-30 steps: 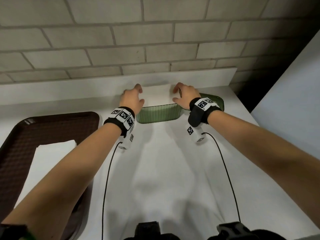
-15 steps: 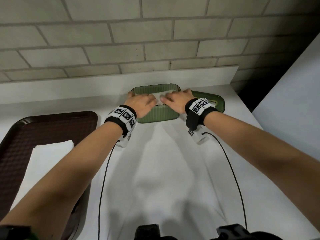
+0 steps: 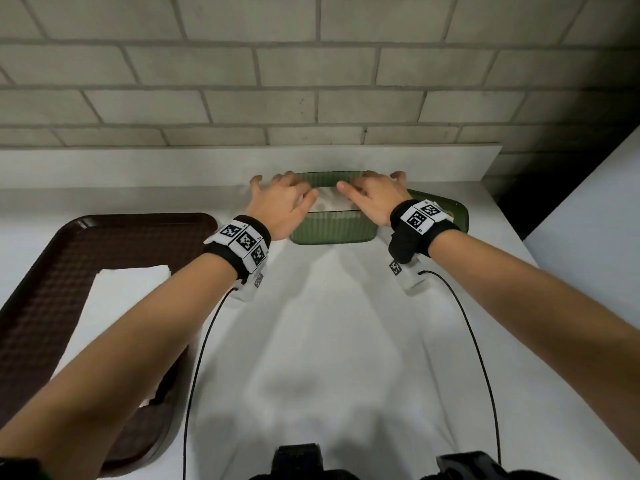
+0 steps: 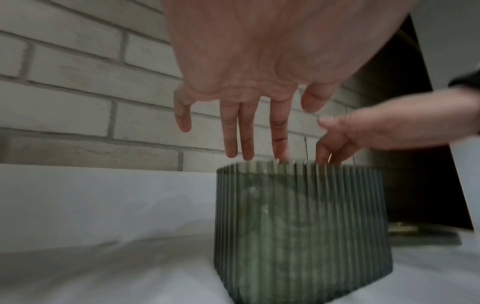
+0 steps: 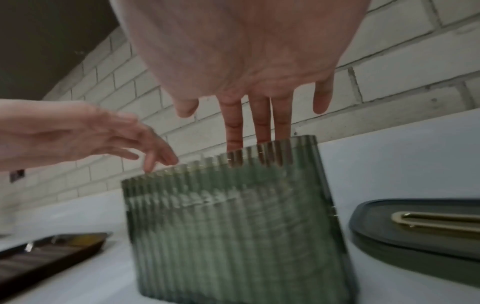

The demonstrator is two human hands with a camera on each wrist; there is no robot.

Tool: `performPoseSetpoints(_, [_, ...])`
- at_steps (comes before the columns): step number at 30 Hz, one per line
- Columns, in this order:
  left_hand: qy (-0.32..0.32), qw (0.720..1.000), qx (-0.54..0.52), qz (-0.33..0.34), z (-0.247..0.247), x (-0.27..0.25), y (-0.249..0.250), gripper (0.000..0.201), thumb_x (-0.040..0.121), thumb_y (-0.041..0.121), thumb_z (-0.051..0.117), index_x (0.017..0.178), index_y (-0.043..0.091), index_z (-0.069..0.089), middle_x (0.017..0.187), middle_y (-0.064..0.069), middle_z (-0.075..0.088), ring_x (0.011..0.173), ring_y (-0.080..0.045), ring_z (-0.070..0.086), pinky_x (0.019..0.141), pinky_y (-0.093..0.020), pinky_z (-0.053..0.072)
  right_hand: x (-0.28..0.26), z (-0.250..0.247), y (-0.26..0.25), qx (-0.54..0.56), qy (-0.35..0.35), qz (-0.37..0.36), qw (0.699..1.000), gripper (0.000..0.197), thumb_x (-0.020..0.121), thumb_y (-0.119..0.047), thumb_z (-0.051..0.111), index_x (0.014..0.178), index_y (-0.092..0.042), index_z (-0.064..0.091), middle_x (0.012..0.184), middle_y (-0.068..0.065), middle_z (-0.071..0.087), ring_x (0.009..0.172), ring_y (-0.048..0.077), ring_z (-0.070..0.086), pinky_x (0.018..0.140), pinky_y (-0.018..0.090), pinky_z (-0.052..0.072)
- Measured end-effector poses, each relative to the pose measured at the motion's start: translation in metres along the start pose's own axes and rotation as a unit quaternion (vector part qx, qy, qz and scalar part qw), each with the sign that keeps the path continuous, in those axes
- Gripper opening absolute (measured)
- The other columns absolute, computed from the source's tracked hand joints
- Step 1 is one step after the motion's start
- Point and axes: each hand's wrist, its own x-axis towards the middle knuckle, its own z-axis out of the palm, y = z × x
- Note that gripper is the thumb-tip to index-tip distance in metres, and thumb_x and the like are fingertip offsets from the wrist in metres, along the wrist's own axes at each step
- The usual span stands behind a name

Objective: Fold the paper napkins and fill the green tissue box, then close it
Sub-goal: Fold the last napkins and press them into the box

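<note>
Green tissue box [image 3: 332, 230], upper centre, long axis left-right; lid [image 3: 453, 211] just right, nearer right hand [image 3: 375, 199]; left hand [image 3: 280, 206] likewise flat-fingered, empty, over napkins [image 3: 332, 202].

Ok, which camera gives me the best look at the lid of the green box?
The right wrist view: the lid lies flat on the table right of the green box, its gold slot showing. The head view shows only an edge of it behind the right hand. The left wrist view catches a blurred sliver.
</note>
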Motion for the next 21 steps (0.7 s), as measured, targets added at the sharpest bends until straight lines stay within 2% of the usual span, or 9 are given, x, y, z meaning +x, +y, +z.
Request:
performPoseSetpoints(3, [0.041,0.996,-0.065,-0.048,-0.018,-0.033,-0.025,0.028,0.094,0.038,0.041,0.098,0.019,0.061,0.115,-0.006,0.058,0.105,-0.028,0.055,0.098,-0.046,0.034,-0.004,0.001,-0.012,0.036,0.053,-0.024,0.998,0.049,0.098,-0.055,0.029,0.087,-0.02,0.061,0.093,0.002,0.058,0.089,0.026,0.055,0.096,0.046,0.025])
performPoseSetpoints(5, [0.006,0.99,-0.085,-0.114,-0.032,-0.06,-0.049,0.022,0.087,0.035,0.047,0.093,0.018,0.06,0.101,-0.009,0.063,0.096,-0.031,0.059,0.091,-0.043,0.045,-0.006,0.003,-0.029,0.06,0.08,-0.058,0.993,0.038,0.097,-0.051,0.039,0.086,-0.022,0.061,0.094,-0.001,0.056,0.088,0.023,0.056,0.095,0.044,0.027])
performPoseSetpoints(7, [-0.042,0.974,-0.097,-0.203,-0.044,-0.089,-0.072,0.022,0.087,0.032,0.053,0.09,0.012,0.062,0.093,-0.012,0.066,0.092,-0.032,0.061,0.082,-0.036,0.049,-0.006,0.007,-0.056,0.101,0.087,-0.098,0.986,0.03,0.093,-0.049,0.048,0.085,-0.024,0.062,0.093,-0.001,0.058,0.088,0.02,0.057,0.096,0.044,0.032])
performPoseSetpoints(9, [-0.068,0.955,-0.086,-0.274,-0.053,-0.12,-0.091,0.021,0.089,0.028,0.058,0.089,0.008,0.061,0.097,-0.016,0.066,0.092,-0.032,0.061,0.077,-0.033,0.048,-0.009,0.013,-0.089,0.154,0.082,-0.145,0.974,0.023,0.087,-0.047,0.055,0.079,-0.026,0.061,0.09,-0.001,0.061,0.084,0.018,0.057,0.094,0.046,0.04])
performPoseSetpoints(12, [-0.081,0.935,-0.038,-0.343,-0.061,-0.166,-0.102,0.028,0.088,0.031,0.06,0.095,0.004,0.06,0.105,-0.017,0.063,0.095,-0.035,0.061,0.079,-0.036,0.049,-0.017,0.024,-0.145,0.209,0.043,-0.229,0.95,0.009,0.081,-0.033,0.066,0.081,-0.025,0.063,0.089,0.0,0.063,0.08,0.017,0.057,0.084,0.04,0.048])
performPoseSetpoints(15, [-0.088,0.925,0.023,-0.368,-0.062,-0.206,-0.095,0.04,0.089,0.039,0.059,0.108,0.003,0.057,0.111,-0.016,0.06,0.098,-0.035,0.061,0.08,-0.039,0.051,-0.026,0.043,-0.195,0.182,-0.049,-0.3,0.935,0.02,0.079,-0.021,0.072,0.098,-0.02,0.068,0.102,-0.002,0.065,0.091,0.015,0.059,0.086,0.037,0.048])
performPoseSetpoints(19, [-0.092,0.925,0.068,-0.362,-0.049,-0.238,-0.077,0.054,0.085,0.055,0.059,0.106,0.006,0.057,0.105,-0.011,0.062,0.093,-0.03,0.062,0.068,-0.032,0.044,-0.039,0.075,-0.246,0.109,-0.129,-0.377,0.911,0.046,0.077,-0.01,0.072,0.12,-0.022,0.062,0.126,-0.004,0.058,0.115,0.017,0.055,0.095,0.034,0.047])
performPoseSetpoints(21, [-0.089,0.927,0.077,-0.356,-0.041,-0.245,-0.072,0.057,0.083,0.058,0.06,0.108,0.007,0.059,0.103,-0.009,0.063,0.092,-0.027,0.063,0.067,-0.03,0.042,-0.043,0.088,-0.263,0.063,-0.148,-0.393,0.905,0.054,0.078,-0.007,0.072,0.127,-0.023,0.058,0.137,-0.005,0.054,0.125,0.017,0.05,0.1,0.031,0.043])
